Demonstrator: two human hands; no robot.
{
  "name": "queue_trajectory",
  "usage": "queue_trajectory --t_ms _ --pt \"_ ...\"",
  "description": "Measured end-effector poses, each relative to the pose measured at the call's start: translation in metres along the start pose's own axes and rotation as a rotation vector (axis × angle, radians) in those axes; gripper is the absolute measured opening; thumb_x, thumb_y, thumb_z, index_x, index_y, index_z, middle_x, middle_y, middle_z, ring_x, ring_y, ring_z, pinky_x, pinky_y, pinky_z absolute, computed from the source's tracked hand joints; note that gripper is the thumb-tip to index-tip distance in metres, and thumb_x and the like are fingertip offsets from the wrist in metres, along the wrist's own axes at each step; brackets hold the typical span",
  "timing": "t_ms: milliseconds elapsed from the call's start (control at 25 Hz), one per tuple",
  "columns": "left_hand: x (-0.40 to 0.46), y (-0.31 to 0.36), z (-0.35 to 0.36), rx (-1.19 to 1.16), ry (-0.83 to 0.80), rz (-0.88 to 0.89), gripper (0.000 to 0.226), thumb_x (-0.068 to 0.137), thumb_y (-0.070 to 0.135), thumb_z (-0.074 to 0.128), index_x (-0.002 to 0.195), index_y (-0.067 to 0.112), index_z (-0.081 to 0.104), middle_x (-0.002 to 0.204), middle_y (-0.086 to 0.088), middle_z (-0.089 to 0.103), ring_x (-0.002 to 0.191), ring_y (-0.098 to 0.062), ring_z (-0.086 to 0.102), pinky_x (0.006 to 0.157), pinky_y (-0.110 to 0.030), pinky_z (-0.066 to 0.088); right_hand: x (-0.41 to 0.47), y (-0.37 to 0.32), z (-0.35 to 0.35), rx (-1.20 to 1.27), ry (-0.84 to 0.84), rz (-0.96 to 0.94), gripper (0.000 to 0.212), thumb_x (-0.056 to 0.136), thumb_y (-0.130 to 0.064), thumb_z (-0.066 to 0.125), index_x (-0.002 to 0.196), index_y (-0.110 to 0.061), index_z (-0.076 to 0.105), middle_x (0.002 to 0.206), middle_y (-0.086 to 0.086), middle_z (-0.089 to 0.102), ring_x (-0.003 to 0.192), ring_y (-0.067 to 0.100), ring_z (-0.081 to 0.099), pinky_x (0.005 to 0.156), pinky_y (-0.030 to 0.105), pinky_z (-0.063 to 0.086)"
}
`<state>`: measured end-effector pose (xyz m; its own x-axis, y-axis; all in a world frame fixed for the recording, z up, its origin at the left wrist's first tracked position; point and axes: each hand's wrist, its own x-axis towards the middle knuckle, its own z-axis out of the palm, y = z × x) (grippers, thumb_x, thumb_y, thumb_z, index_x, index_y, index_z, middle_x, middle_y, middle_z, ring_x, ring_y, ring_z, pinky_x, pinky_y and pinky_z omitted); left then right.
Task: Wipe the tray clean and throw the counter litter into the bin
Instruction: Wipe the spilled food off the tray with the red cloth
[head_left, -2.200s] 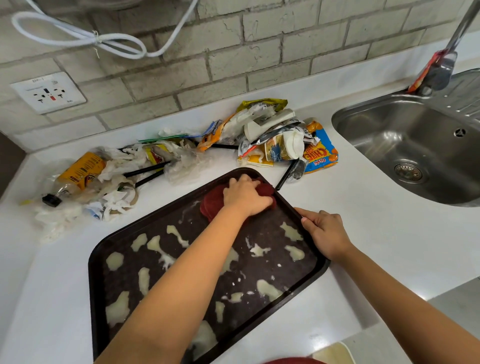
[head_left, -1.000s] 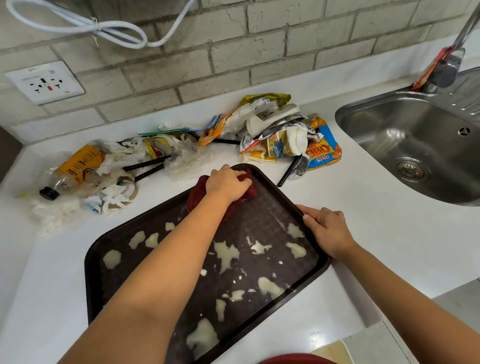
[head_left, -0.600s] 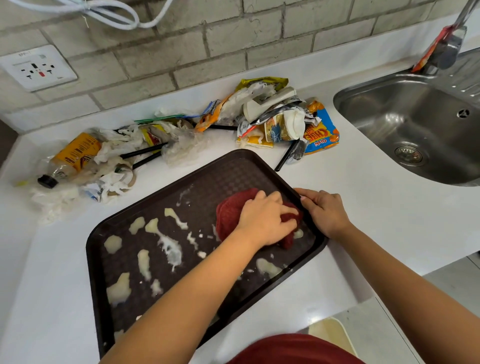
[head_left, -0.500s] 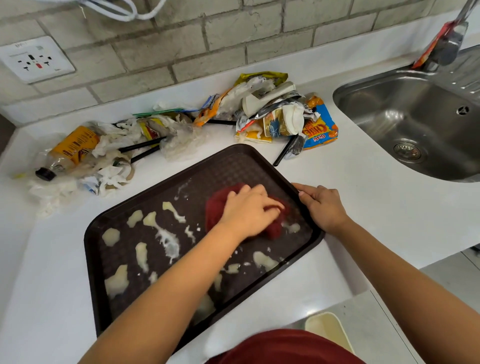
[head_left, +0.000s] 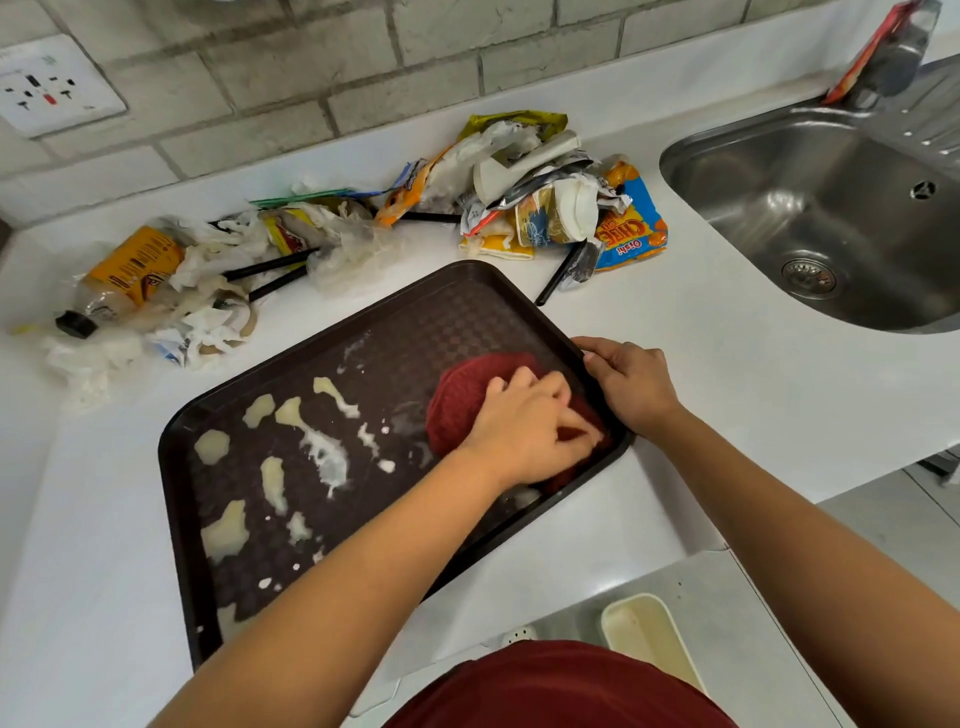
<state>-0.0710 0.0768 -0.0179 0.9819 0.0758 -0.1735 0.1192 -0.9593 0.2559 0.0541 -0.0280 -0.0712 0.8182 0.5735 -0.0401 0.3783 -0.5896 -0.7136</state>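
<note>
White counter (head_left: 727, 374) under a grey brick wall carries everything, and on it lies the dark brown tray (head_left: 218, 597), set at a slant, its far corner near the litter and its right end close to the sink. On the right part of the tray the left hand (head_left: 524, 431) presses a red cloth (head_left: 457, 395) down, with fingers curled over the bunched fabric. The right hand (head_left: 631, 384) grips the right rim of the tray, thumb inside and fingers over the edge, to hold it steady. I judge the wiping is only partly done: the far right area looks mostly clean, but many pale, creamy blots (head_left: 275, 483) are left over the left and near half. Behind the tray the litter (head_left: 519, 192) is not yet touched: wrappers, crumpled tissue, paper cups, black sticks and a plastic bottle (head_left: 124, 275) with orange label. To the right is a steel sink (head_left: 831, 208). A cream container (head_left: 644, 634) below the counter edge may be the bin, but it is cut off by the body, so I cannot tell. What is under the cloth is hidden.
</note>
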Motion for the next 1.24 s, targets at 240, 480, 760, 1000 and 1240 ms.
queue_trajectory --t_ms 240,480,760,1000,1240 --pt "-0.019 -0.051 -0.004 -0.078 0.080 -0.102 0.024 0.089 0.047 0.050 0.109 0.047 0.064 0.089 0.012 0.038 0.089 -0.012 0.035 0.080 -0.033 0.035 0.001 0.000 -0.001 0.033 -0.033 -0.001 0.034 0.097 -0.028 0.037 0.121 -0.037 0.059 0.107 0.001 0.071 0.112 0.027 0.054 0.109 0.041 0.031" --pt "0.034 -0.013 0.001 -0.020 0.146 -0.269 0.034 0.091 0.049 0.043 0.117 0.039 0.062 0.113 0.004 0.047 0.107 -0.024 0.040 0.087 -0.037 0.035 -0.003 -0.006 -0.004 0.030 -0.016 -0.004 0.033 0.098 -0.026 0.039 0.123 -0.032 0.059 0.104 0.010 0.069 0.110 0.028 0.054 0.108 0.040 0.031" --pt "0.000 -0.007 0.002 -0.076 0.001 0.064 0.023 0.088 0.046 0.053 0.106 0.044 0.067 0.087 0.012 0.036 0.090 -0.012 0.032 0.081 -0.031 0.030 -0.002 -0.002 -0.003 0.017 -0.029 0.016 0.033 0.098 -0.030 0.038 0.124 -0.033 0.058 0.112 0.005 0.068 0.115 0.031 0.049 0.107 0.040 0.033" --pt "-0.001 -0.039 -0.006 -0.080 0.045 -0.155 0.027 0.090 0.050 0.046 0.110 0.046 0.063 0.092 0.013 0.041 0.094 -0.015 0.038 0.090 -0.038 0.038 -0.003 -0.006 -0.006 0.023 -0.053 0.010 0.034 0.099 -0.028 0.036 0.125 -0.031 0.057 0.117 0.004 0.066 0.119 0.026 0.049 0.112 0.033 0.021" --pt "0.025 -0.003 0.002 0.030 0.037 -0.202 0.032 0.093 0.051 0.036 0.121 0.051 0.052 0.113 0.004 0.042 0.108 -0.024 0.036 0.090 -0.038 0.032 -0.003 -0.006 -0.005 -0.002 -0.059 0.005 0.035 0.099 -0.030 0.035 0.127 -0.033 0.056 0.121 0.001 0.065 0.120 0.024 0.046 0.099 0.025 0.018"
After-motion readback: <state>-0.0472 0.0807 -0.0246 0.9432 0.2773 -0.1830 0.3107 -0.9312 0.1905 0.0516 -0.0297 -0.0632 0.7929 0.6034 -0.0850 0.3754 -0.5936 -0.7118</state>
